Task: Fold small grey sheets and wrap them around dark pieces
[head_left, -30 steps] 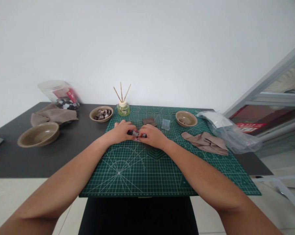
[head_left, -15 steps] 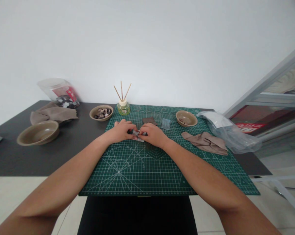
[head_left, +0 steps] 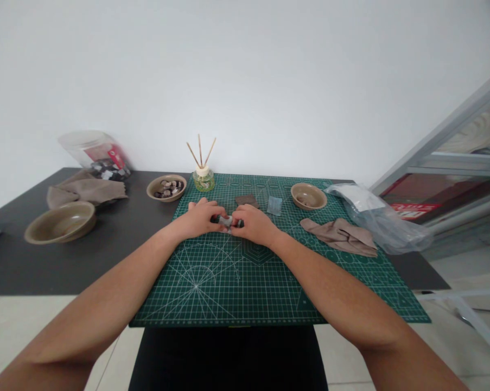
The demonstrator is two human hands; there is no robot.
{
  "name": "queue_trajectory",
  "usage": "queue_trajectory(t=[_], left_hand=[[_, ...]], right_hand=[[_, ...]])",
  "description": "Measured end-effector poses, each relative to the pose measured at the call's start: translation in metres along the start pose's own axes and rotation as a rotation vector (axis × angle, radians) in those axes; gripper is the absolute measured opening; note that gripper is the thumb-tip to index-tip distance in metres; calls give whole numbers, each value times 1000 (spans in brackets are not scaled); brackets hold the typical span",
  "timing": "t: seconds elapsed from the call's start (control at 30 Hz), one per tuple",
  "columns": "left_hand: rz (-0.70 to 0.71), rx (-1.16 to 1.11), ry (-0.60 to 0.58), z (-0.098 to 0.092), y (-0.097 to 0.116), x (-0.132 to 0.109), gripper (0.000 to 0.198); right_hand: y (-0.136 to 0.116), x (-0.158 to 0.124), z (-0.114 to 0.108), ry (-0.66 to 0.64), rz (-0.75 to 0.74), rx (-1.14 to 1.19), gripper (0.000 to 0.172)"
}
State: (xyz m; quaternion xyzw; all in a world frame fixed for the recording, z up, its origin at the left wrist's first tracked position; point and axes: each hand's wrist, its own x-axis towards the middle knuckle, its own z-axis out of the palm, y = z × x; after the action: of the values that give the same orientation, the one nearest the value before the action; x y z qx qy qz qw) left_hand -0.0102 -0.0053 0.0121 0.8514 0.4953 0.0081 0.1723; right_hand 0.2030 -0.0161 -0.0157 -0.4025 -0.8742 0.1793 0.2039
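Observation:
My left hand (head_left: pixel 204 219) and my right hand (head_left: pixel 252 221) meet over the green cutting mat (head_left: pixel 265 288). Between their fingertips is a small grey cloth-like piece (head_left: pixel 226 221) with dark ends, pinched from both sides. My fingers cover much of it, so its exact kind does not show. Just beyond my right hand lies a brown cloth square (head_left: pixel 247 201). A light blue square (head_left: pixel 274 206) is flat on the mat to the right of that.
Bowls stand about: one with dark round pieces (head_left: pixel 167 188), one at right (head_left: pixel 309 196), one at left (head_left: pixel 60 224). A reed diffuser (head_left: pixel 204 178), brown cloths (head_left: pixel 340 236), a plastic bag (head_left: pixel 383 220) and a tilted clear jar (head_left: pixel 96 153) lie around the mat.
Both hands stay nearly in place on the small grey piece, with slight finger movement. The white part under it shows less now. The whole view has shifted slightly.

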Motion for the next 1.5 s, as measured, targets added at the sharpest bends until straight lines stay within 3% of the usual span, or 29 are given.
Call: queue_trajectory(t=[0.4, 0.67, 0.87, 1.1, 1.23, 1.5], left_hand=[[10, -1, -1, 1, -3, 1, 35], [11, 6, -4, 1, -1, 1, 36], [49, 2, 30, 4, -4, 2, 32], [96, -76, 86, 6, -1, 3, 33], [146, -70, 76, 6, -1, 2, 25], [179, -95, 86, 6, -2, 2, 19]], right_hand=[[1, 5, 1, -37, -45, 45, 12], [2, 3, -1, -11, 32, 8, 13], [8, 4, 0, -20, -62, 68, 5], [17, 0, -3, 99, 17, 71, 20], [20, -3, -2, 20, 42, 29, 35], [15, -3, -2, -53, 54, 45, 43]])
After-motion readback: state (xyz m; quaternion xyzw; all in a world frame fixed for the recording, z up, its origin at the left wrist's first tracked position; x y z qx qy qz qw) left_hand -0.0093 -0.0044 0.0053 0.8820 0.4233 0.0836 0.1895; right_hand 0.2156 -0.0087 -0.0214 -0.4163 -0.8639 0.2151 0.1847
